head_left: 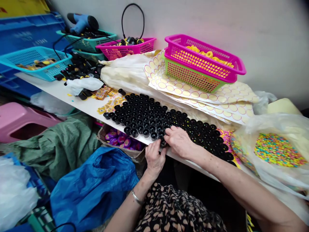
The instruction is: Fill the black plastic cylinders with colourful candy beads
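Note:
Many small round black plastic cups (pixel 145 116) stand packed in rows, open side up, on a narrow white table. At the front edge of the rows, my left hand (pixel 154 157) has its thumb and fingers closed around one black cup (pixel 163 143). My right hand (pixel 179 141) rests just to the right over the rows, fingers curled down and pinched together among the cups. Its fingertips hide whatever they hold. Small yellow bits show inside the cups on the right side, while those on the left look bare inside.
Colourful candy beads (pixel 277 149) fill a clear plastic bag at right. Stacked pink and green baskets (pixel 205 61) sit on sticker sheets (pixel 193 100) behind. Yellow packets (pixel 112 103) lie left of the cups. A box of purple-wrapped items (pixel 120 140) stands below the table edge.

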Tool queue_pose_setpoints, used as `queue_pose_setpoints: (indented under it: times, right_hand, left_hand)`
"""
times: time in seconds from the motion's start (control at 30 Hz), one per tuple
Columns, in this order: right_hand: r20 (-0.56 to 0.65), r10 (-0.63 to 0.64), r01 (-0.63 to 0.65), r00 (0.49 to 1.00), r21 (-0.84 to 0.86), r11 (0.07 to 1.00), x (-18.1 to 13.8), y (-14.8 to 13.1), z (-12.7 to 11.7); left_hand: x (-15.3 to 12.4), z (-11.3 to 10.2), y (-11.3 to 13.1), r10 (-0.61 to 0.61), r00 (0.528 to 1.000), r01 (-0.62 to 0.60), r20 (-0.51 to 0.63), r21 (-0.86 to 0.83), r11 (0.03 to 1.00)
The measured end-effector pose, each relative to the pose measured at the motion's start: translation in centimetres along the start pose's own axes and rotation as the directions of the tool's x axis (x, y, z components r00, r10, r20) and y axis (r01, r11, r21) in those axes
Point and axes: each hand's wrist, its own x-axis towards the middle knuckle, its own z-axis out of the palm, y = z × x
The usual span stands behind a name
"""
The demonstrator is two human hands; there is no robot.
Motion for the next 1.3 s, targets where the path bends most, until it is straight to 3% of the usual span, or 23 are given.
queue_pose_setpoints:
  times: [0.13,0.2,0.27,0.33,0.37,0.43,0.5,0.57,0.67,0.83,0.93,1.1,1.17,1.23,1.3]
  right_hand:
    - [-0.158,0.114,-0.061,0.981,0.307,0.950,-1.9,1.9,-1.2]
    - [-0.253,0.240,-0.067,0.937,0.543,0.837,-4.0,3.8,-1.2]
    - [-0.295,0.424,-0.103,0.856,0.707,0.700,-7.3,6.8,-0.6]
    - [-0.262,0.651,-0.270,0.712,0.754,0.599,-11.7,10.4,0.4]
    - [-0.228,0.768,-0.421,0.598,0.726,0.543,-14.1,12.2,1.0]
    - [-0.130,0.928,-0.783,0.350,0.503,0.366,-18.9,15.6,1.9]
    - [-0.099,0.984,-0.941,0.147,0.292,0.170,-22.5,18.1,2.5]
    - [-0.100,0.993,-0.968,0.054,0.241,0.077,-24.3,19.8,3.0]
    - [-0.081,0.995,-0.945,0.056,0.317,0.079,-24.5,21.3,4.2]
    - [-0.071,0.983,-0.796,0.168,0.578,0.178,-23.8,22.7,5.8]
    - [-0.144,0.976,-0.656,0.162,0.723,0.216,-24.6,22.4,5.9]
    - [-0.277,0.954,-0.488,0.114,0.821,0.297,-25.6,20.6,4.9]
    - [-0.310,0.943,-0.436,0.118,0.837,0.330,-25.0,19.4,4.1]
    - [-0.289,0.946,-0.335,0.151,0.885,0.323,-23.4,17.6,3.1]
    - [-0.227,0.944,-0.217,0.239,0.935,0.280,-20.8,15.4,1.9]
  left_hand:
    - [0.2,0.1,-0.1,0.011,1.000,-0.011,-0.005,0.005,1.000]
    - [0.2,0.3,-0.4,0.034,0.999,-0.034,-0.024,0.006,0.999]
    - [0.2,0.5,-0.9,0.061,0.997,-0.061,-0.053,0.007,0.998]
    - [0.1,0.9,-1.5,0.087,0.993,-0.086,-0.083,0.009,0.996]
    - [0.1,1.1,-1.8,0.097,0.991,-0.096,-0.096,0.010,0.995]
    - [0.2,1.6,-2.2,0.096,0.989,-0.095,-0.114,0.011,0.995]
    - [0.3,1.8,-2.5,0.085,0.989,-0.084,-0.120,0.013,0.996]
    - [0.4,2.0,-2.5,0.077,0.990,-0.076,-0.114,0.016,0.997]
    - [0.6,1.9,-2.4,0.072,0.991,-0.069,-0.110,0.028,0.997]
    - [0.9,1.7,-1.9,0.082,0.989,-0.078,-0.125,0.036,0.996]
    - [1.2,1.6,-1.6,0.092,0.984,-0.089,-0.153,0.029,0.996]
    - [1.2,1.8,-1.8,0.077,0.986,-0.076,-0.146,0.012,0.997]
    - [1.1,2.0,-2.0,0.097,0.981,-0.096,-0.168,0.011,0.995]
    - [0.9,1.9,-2.1,0.138,0.972,-0.137,-0.188,0.020,0.990]
    - [0.8,1.8,-2.1,0.169,0.966,-0.168,-0.196,0.023,0.986]
